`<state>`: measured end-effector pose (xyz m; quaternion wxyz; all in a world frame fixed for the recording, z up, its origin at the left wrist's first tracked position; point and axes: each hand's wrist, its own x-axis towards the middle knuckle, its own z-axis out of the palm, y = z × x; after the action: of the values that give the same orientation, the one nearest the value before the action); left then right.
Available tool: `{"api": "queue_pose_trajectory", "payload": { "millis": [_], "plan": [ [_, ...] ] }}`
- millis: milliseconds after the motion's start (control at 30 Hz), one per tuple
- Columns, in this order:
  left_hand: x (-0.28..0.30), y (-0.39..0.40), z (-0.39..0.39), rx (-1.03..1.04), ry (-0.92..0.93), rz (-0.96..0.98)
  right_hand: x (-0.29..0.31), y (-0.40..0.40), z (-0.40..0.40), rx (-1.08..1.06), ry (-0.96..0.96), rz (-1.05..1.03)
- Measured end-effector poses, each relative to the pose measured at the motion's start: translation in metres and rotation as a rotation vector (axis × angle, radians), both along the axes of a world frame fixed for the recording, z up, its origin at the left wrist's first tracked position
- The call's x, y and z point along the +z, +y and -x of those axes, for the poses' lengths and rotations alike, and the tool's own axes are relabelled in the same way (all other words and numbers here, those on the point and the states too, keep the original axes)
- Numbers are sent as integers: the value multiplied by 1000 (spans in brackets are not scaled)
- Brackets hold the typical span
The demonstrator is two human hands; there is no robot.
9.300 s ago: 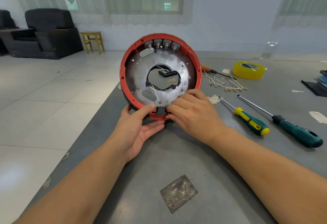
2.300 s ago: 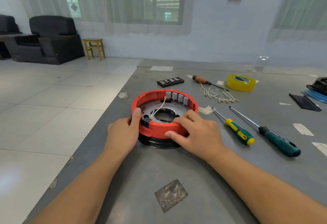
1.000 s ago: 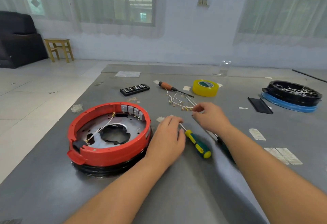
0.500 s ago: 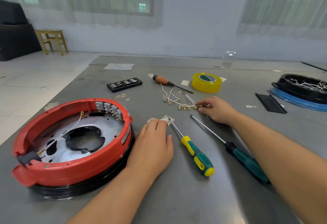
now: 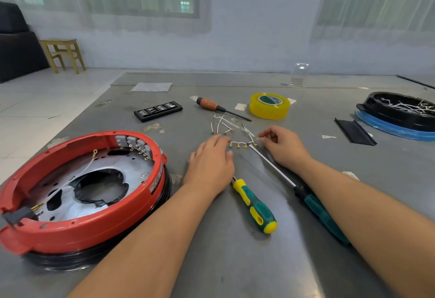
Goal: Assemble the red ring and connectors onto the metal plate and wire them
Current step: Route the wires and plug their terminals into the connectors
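Note:
The red ring [image 5: 98, 224] lies flat at the left on a black base, with the metal plate [image 5: 131, 175] inside it. Grey connectors [image 5: 133, 143] line its far inner wall, and a black connector [image 5: 16, 215] sits at its near left with a white wire [image 5: 77, 173] running across the plate. Loose white wires with brass terminals [image 5: 237, 133] lie in the middle of the table. My left hand [image 5: 211, 163] rests flat beside them, fingertips at the terminals. My right hand [image 5: 282, 142] pinches a wire end at the right of the bunch.
A yellow-green screwdriver [image 5: 255, 206] and a long dark-green one [image 5: 313, 203] lie between my forearms. Farther back are an orange-handled screwdriver [image 5: 209, 104], a black bit case [image 5: 157, 110], yellow tape [image 5: 269, 106], a black strip [image 5: 354, 131] and a black tray of wires [image 5: 397, 114].
The ring was set down flat and both hands left it. My left hand slid forward to the wire terminals; my right hand closed its fingers on a wire end.

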<state>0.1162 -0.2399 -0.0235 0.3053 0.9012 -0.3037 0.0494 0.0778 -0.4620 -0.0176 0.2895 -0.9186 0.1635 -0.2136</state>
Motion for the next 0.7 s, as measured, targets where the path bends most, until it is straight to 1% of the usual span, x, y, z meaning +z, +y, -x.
{"api": "queue_pose_trajectory", "payload": {
  "millis": [67, 133, 200, 267, 333, 467, 533, 700],
  "plan": [
    [-3, -1, -2, -24, -4, -64, 0, -1, -1, -21, -47, -70],
    [-5, 0, -2, -47, 3, -40, 0, -3, -1, -22, -75, -110],
    [-5, 2, -2, -46, 8, 4, 0, -1, 0, -7, -80, -101],
    [-3, 3, 0, -31, 19, 40, -1, 1, 1, 12, -83, -38],
    [0, 4, 1, -17, 39, 84, -1, 2, 2, 46, -73, 67],
    [2, 7, 1, -10, 77, 147, -3, 7, 1, 131, 7, 231],
    [3, 7, -1, 1, 111, 149, -3, 10, 1, 155, 35, 269],
    [3, 4, -9, 11, 160, 80, 0, 14, 3, 172, 60, 300]
  ]
}}
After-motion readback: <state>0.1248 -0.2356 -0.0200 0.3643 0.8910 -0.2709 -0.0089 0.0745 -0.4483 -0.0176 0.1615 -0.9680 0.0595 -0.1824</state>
